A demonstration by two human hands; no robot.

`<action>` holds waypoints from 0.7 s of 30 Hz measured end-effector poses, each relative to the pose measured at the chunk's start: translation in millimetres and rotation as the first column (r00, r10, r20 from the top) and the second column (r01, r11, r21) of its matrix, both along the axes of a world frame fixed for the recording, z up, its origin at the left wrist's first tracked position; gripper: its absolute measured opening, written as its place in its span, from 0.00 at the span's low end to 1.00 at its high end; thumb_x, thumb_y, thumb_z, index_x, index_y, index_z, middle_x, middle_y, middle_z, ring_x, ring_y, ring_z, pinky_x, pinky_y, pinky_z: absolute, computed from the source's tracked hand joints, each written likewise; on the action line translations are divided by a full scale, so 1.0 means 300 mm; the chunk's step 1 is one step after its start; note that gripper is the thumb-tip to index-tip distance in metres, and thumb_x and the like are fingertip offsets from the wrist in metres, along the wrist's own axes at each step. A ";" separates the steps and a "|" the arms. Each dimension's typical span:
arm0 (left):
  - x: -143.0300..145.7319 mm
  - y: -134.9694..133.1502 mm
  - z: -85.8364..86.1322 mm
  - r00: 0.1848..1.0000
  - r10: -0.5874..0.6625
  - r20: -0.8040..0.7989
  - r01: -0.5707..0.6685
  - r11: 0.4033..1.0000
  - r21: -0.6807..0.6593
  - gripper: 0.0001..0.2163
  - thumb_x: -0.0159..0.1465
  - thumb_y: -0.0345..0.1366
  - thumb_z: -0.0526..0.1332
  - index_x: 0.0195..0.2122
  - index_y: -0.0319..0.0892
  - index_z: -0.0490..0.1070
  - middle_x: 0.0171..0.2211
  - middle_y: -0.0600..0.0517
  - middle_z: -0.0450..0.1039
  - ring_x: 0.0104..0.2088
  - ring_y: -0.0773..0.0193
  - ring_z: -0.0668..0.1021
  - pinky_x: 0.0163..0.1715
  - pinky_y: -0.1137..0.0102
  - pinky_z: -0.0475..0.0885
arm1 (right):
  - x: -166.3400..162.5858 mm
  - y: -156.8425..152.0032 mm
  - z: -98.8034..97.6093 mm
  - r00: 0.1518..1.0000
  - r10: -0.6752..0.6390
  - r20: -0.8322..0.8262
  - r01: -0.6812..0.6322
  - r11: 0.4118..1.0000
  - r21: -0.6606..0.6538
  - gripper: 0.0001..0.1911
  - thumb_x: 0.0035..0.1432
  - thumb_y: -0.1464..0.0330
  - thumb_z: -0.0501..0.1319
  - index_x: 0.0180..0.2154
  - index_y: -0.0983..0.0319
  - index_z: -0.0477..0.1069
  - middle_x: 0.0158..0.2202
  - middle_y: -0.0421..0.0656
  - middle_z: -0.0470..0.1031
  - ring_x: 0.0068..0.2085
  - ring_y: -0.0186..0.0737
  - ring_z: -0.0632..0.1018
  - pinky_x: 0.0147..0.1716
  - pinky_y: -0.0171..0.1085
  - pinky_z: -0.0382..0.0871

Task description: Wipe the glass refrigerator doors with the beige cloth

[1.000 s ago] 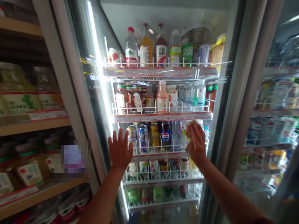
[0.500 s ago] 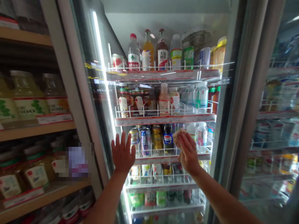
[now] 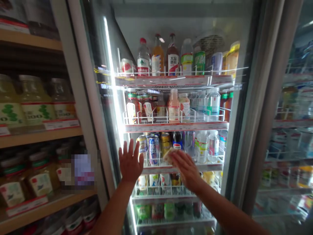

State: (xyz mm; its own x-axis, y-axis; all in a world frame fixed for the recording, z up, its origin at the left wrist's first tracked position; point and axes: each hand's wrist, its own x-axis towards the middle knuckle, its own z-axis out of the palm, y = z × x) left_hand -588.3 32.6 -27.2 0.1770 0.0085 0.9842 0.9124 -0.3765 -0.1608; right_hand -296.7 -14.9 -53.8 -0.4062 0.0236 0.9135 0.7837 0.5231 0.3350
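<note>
My left hand (image 3: 130, 161) lies flat and open against the glass door (image 3: 220, 39) of a drinks fridge, fingers spread, near the door's left edge. My right hand (image 3: 184, 168) presses a pale crumpled cloth (image 3: 169, 154) onto the same glass, fingers closed over it, in front of the shelf of cans (image 3: 153, 149). Behind the glass stand several shelves of bottles (image 3: 172, 55) and cans.
To the left, wooden shelves (image 3: 39, 135) carry jars and bottles with price tags. A second fridge door (image 3: 288, 124) stands to the right, past a grey frame post (image 3: 259, 107).
My right hand has slid the cloth leftward and down across the glass, from the right side towards the middle. My left hand has stayed flat on the door.
</note>
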 end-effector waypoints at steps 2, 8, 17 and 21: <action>-0.001 0.001 -0.002 1.000 0.004 0.002 -0.004 1.000 -0.003 0.33 0.76 0.34 0.54 0.78 0.51 0.40 0.76 0.46 0.47 0.76 0.48 0.49 0.73 0.45 0.49 | -0.017 -0.007 -0.001 0.994 0.000 0.111 0.005 0.999 -0.042 0.38 0.68 0.80 0.48 0.75 0.57 0.47 0.68 0.38 0.71 0.74 0.34 0.59 0.73 0.42 0.59; 0.002 0.007 -0.005 1.000 -0.004 0.021 0.005 1.000 -0.009 0.33 0.76 0.35 0.54 0.78 0.53 0.41 0.76 0.47 0.47 0.76 0.48 0.49 0.73 0.44 0.50 | 0.016 0.041 0.271 0.922 0.004 -0.387 0.042 0.993 0.112 0.42 0.68 0.81 0.49 0.76 0.49 0.41 0.75 0.39 0.58 0.76 0.47 0.56 0.72 0.57 0.61; -0.008 0.011 -0.011 1.000 -0.005 0.011 0.005 1.000 -0.030 0.34 0.76 0.34 0.55 0.78 0.52 0.40 0.75 0.45 0.47 0.75 0.46 0.50 0.73 0.43 0.50 | -0.098 0.015 0.069 0.986 0.044 0.159 -0.038 0.998 -0.044 0.38 0.69 0.78 0.49 0.76 0.60 0.42 0.69 0.38 0.69 0.75 0.37 0.57 0.74 0.43 0.57; -0.005 0.010 -0.011 1.000 0.003 0.019 -0.003 1.000 -0.018 0.34 0.76 0.34 0.55 0.78 0.54 0.40 0.76 0.48 0.47 0.75 0.48 0.50 0.73 0.44 0.49 | 0.049 0.024 0.178 0.974 0.006 -0.227 0.008 0.998 0.059 0.40 0.69 0.80 0.49 0.76 0.51 0.45 0.72 0.39 0.65 0.74 0.42 0.60 0.73 0.51 0.60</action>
State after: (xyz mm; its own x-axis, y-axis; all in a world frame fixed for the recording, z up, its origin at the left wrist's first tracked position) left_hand -589.7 35.5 -30.6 0.1586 0.0268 0.9870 0.9164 -0.3762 -0.1371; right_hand -281.9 -7.8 -0.4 -0.1878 -0.0331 0.9816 0.8435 0.5067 0.1785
